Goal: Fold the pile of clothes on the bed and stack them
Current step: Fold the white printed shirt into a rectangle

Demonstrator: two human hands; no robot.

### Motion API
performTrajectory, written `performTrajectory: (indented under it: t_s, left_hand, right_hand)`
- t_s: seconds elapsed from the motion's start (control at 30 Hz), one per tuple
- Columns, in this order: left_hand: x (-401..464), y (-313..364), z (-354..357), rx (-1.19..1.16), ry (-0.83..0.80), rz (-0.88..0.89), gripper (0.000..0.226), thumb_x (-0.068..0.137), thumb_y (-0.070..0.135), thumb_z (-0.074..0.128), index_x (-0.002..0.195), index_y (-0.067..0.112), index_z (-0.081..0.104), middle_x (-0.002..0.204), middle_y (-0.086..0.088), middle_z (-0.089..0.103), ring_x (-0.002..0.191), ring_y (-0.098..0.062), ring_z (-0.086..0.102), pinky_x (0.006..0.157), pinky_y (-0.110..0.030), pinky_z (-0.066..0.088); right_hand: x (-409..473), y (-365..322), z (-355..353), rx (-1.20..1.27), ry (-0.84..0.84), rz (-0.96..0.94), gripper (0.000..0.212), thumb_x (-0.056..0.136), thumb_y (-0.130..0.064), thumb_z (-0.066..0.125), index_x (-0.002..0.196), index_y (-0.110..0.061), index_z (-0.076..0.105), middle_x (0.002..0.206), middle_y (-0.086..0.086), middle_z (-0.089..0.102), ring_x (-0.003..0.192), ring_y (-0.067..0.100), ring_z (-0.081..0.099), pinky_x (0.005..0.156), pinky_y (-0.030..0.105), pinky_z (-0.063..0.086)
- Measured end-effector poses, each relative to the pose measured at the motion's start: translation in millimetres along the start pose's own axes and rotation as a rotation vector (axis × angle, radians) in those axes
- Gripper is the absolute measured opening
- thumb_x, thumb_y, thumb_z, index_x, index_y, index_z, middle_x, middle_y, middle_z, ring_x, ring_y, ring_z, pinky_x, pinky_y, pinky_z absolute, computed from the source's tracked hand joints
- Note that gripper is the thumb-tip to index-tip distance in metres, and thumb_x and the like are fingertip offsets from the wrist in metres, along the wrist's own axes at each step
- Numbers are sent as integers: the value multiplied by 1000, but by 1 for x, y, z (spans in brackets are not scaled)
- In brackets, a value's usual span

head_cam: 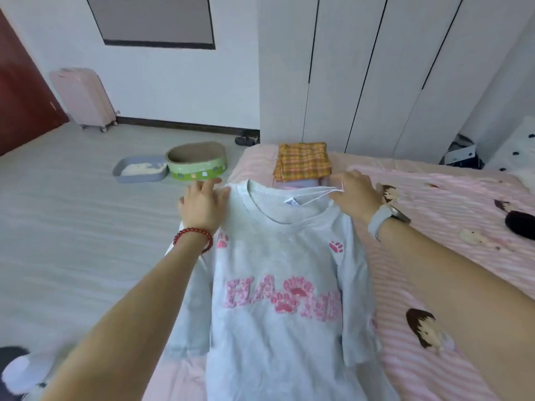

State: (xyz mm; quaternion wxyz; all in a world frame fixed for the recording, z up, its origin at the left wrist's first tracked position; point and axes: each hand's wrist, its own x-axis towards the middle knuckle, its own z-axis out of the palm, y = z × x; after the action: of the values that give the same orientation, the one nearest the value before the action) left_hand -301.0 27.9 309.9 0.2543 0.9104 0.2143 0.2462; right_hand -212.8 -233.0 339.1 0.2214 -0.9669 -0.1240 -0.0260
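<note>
A bedroom with white wardrobe doors: on the pink striped cartoon-print bed sheet (451, 198), a pale grey T-shirt with pink paw-print lettering (275, 328) lies spread, unfolded. The left hand (202, 204) rests flat on one shoulder; the right hand (356, 193) pinches the other. Beyond sits a folded orange-yellow plaid cloth (302, 160), apparently starting the stack. The shirt's left sleeve overhangs the bed edge; open sheet lies rightward

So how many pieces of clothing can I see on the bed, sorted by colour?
Pale grey T-shirt with pink paw prints, laid flat under both hands: 1
Yellow-orange plaid garment, folded: 1
Lilac folded piece, just an edge showing beneath the plaid: 1
Total: 3
</note>
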Motion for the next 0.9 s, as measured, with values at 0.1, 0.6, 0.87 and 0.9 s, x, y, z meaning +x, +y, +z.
performTrajectory:
  t_s: [0.1,0.6,0.87,0.9]
  left_hand:
    - [22,-47,73,69,-130,-62,49,91,35,51,137,21,40,134,-12,40,124,-30,36,102,-42,25]
    - [-271,-236,194,-2,-652,-1052,57,86,34,56,131,3,41,130,-21,45,122,-34,39,98,-38,30]
    - [-314,-245,179,-224,-772,-932,20,92,22,56,94,3,51,79,-3,54,81,-25,53,70,-29,40]
    - [-317,-241,174,-244,-749,-900,19,93,22,53,92,3,49,77,-2,52,75,-23,52,64,-29,40]
  right_hand:
    - [36,16,76,-103,-59,90,62,89,-39,54,143,-27,28,151,3,24,139,25,19,109,56,11]
    - [-252,146,317,-225,-476,552,51,94,-17,45,142,-8,34,148,20,29,138,35,23,108,50,26]
    - [-275,192,308,-388,-303,669,68,77,-8,66,134,11,35,137,32,38,127,44,37,98,57,31]
    - [-275,195,307,-380,-270,667,69,74,-6,68,131,14,36,132,34,42,121,46,42,94,56,33]
